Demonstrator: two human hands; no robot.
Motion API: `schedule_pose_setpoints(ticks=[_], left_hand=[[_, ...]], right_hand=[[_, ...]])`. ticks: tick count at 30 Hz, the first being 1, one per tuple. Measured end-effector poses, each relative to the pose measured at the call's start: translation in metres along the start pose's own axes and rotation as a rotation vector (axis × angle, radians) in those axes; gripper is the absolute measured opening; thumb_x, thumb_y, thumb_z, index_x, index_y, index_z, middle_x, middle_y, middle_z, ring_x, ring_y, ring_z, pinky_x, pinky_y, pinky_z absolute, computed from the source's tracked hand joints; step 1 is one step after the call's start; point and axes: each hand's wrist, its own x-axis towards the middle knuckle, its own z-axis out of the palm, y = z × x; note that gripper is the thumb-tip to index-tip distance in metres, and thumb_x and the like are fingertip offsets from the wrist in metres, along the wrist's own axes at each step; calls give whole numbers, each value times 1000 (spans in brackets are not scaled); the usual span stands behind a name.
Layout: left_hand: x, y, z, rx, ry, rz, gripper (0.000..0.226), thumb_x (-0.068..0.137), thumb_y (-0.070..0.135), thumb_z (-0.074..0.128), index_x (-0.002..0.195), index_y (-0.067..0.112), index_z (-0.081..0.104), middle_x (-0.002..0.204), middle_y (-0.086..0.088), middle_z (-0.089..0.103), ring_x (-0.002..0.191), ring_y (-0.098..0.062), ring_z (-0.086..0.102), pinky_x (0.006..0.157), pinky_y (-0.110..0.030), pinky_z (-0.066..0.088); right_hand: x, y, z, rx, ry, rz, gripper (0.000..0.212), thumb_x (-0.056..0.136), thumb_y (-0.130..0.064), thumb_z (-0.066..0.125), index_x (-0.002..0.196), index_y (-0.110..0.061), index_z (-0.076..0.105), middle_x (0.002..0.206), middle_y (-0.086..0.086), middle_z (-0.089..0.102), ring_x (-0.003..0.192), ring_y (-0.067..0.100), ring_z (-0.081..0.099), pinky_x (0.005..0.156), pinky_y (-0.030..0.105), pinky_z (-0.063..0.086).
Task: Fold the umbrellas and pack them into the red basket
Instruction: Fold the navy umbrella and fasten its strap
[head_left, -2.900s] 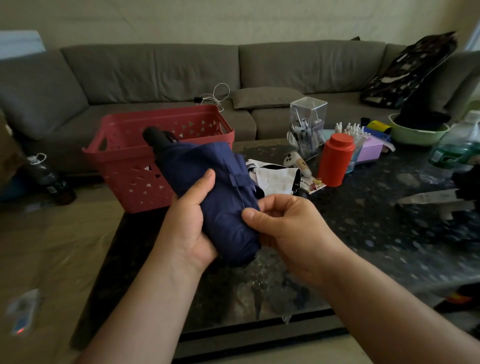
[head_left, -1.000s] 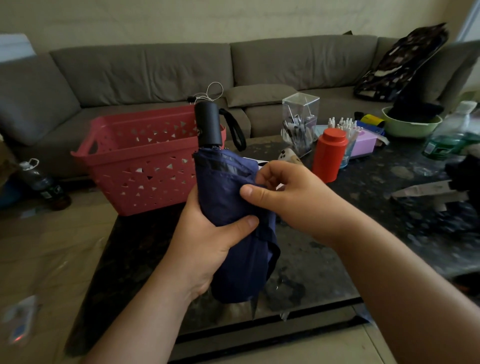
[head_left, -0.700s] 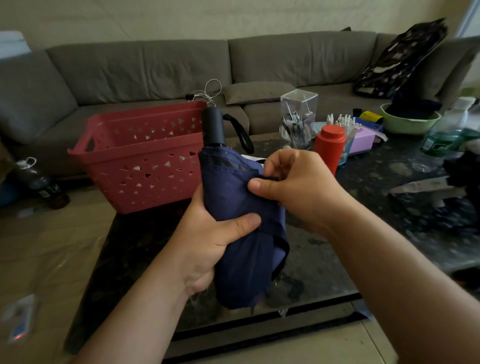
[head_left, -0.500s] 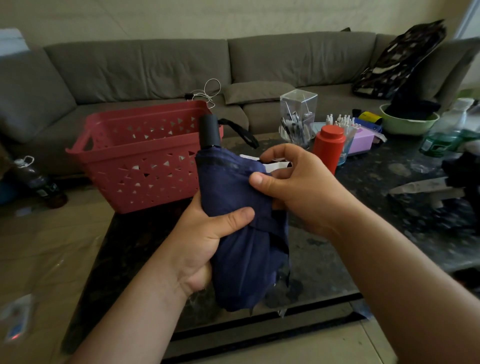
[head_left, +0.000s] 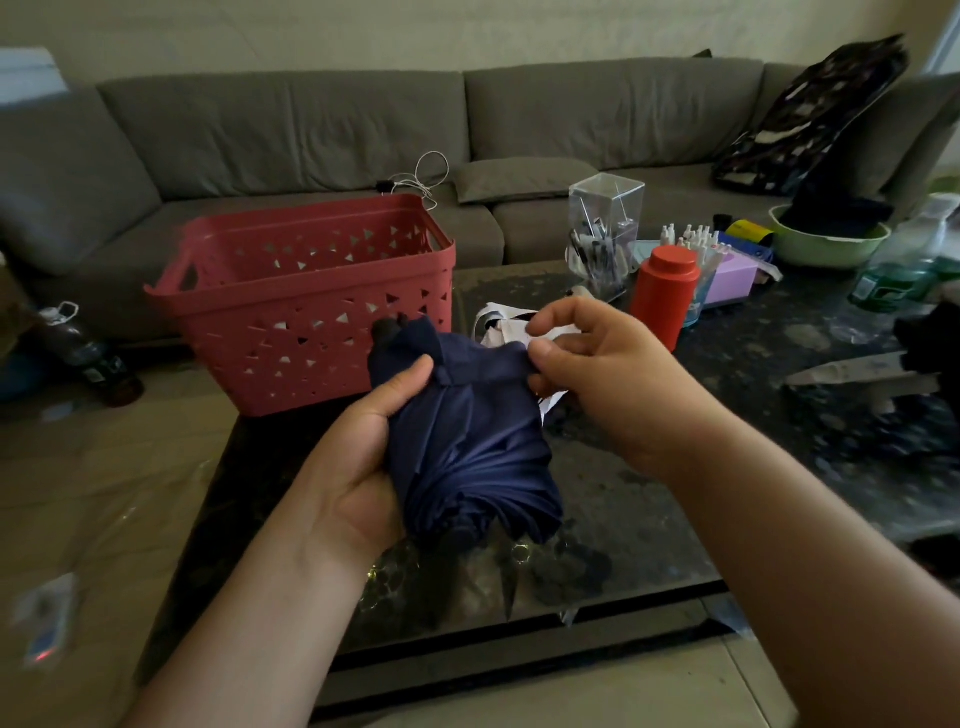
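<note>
Sofa (head_left: 363, 124) behind dark speckled table (head_left: 727, 467) bearing red basket (head_left: 311, 322)

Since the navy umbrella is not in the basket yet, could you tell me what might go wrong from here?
1. The right hand only pinches the strap of the navy umbrella; a slip could let the loose folds spring open.
2. The left hand alone carries it above the dark table, so it might drop.
3. Moving to the red basket, an arm could knock the red bottle.

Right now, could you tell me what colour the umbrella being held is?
Navy blue: the umbrella shows clearly in the head view.
</note>
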Motion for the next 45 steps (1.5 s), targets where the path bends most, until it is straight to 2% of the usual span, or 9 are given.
schedule_pose_setpoints(ticks=[6, 10, 14, 17, 20, 28, 33, 41, 45], left_hand=[[6, 8, -9, -65, 104, 23, 49, 99, 41, 56, 123, 3, 77, 129, -18, 73, 111, -34, 75, 91, -57, 57], [4, 7, 1, -28, 168, 123, 39, 101, 36, 59, 118, 6, 76, 116, -18, 78, 102, -34, 77, 88, -50, 63], [6, 5, 2, 23, 240, 273, 45, 89, 25, 75, 130, 7, 69, 122, -24, 74, 105, -42, 76, 90, -55, 60], [5, 7, 4, 17, 275, 353, 62, 80, 21, 80, 139, 12, 62, 124, -22, 74, 107, -42, 75, 84, -58, 63], [1, 7, 9, 18, 234, 306, 39, 93, 28, 68, 127, 9, 69, 114, -20, 78, 97, -35, 79, 81, -50, 65], [-1, 12, 4, 15, 198, 221, 43, 95, 34, 64, 126, 5, 72, 121, -22, 76, 110, -37, 75, 95, -50, 55], [-1, 4, 7, -12, 173, 176, 45, 104, 36, 51, 123, 2, 73, 121, -24, 75, 110, -40, 74, 103, -53, 51], [8, -7, 10, -17, 175, 154, 51, 103, 32, 44, 97, 0, 83, 105, -23, 78, 85, -35, 79, 81, -44, 64], [7, -4, 10, -22, 224, 194, 44, 104, 33, 46, 120, 4, 74, 105, -20, 78, 88, -35, 77, 88, -45, 58]], right_hand=[[-13, -3, -2, -430, 401, -305, 10, 90, -36, 76, 89, -36, 66, 99, -10, 67, 88, 0, 61, 78, 20, 46], [-29, -5, 20, -227, 113, -209, 17, 96, -35, 73, 86, -22, 73, 72, -8, 66, 63, -1, 56, 64, 19, 45], [-33, 3, 38, -36, -177, 31, 60, 88, -63, 70, 87, -3, 67, 76, 8, 54, 69, 15, 49, 63, 29, 38], [-34, 3, 44, 46, -163, 63, 33, 88, -44, 76, 81, -12, 72, 75, 5, 61, 65, 9, 55, 59, 20, 43], [-29, 5, 42, 95, -137, 48, 16, 94, -23, 76, 79, -16, 74, 76, 9, 65, 69, 12, 58, 63, 22, 46], [-22, 5, 29, -16, -80, -17, 19, 99, -19, 71, 96, -33, 83, 74, 3, 63, 76, 17, 57, 78, 37, 48], [-28, 0, 31, -111, -103, -56, 27, 99, -12, 69, 91, -33, 82, 59, -11, 61, 57, 3, 54, 58, 18, 44], [-42, -13, 34, -623, -190, -253, 24, 91, -34, 70, 109, -46, 77, 99, -8, 53, 92, 4, 55, 82, 24, 47], [-45, -16, 31, -589, -232, -287, 19, 82, -31, 75, 92, -47, 75, 98, -8, 52, 93, 5, 54, 86, 29, 49]])
